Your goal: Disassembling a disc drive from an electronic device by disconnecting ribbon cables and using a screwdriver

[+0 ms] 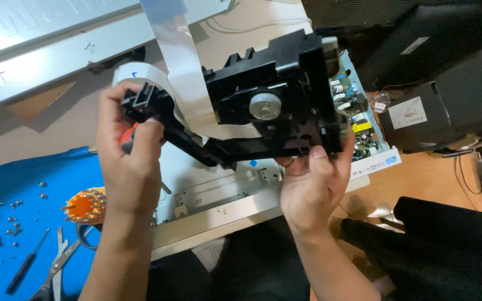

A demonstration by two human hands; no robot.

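A black plastic drive mechanism with a boxy frame [274,106] is held up in the air between both hands, above a flat white metal chassis panel [218,195] that lies on the counter [62,120]. The mechanism is roughly rectangular, with ribbed and notched edges, and a small round silver metal hub [265,105] sits near the middle of its facing side. A wide, pale grey flat ribbon cable [182,67] comes down from the top of the view, passes across the frame's left part and curls under it. The left hand [126,161] grips the narrow left end of the frame, its fingers wrapped closed around the black plastic; a red-handled tool [129,139] shows just behind that hand's thumb. The right hand [313,184] holds the lower right corner, thumb pressed on the front edge. Behind the right side of the mechanism lies a green circuit board [358,120]. On a blue mat [6,184] to the left lie loose small screws [12,220], a pair of scissors [57,267] and an orange spiked round part [86,205].
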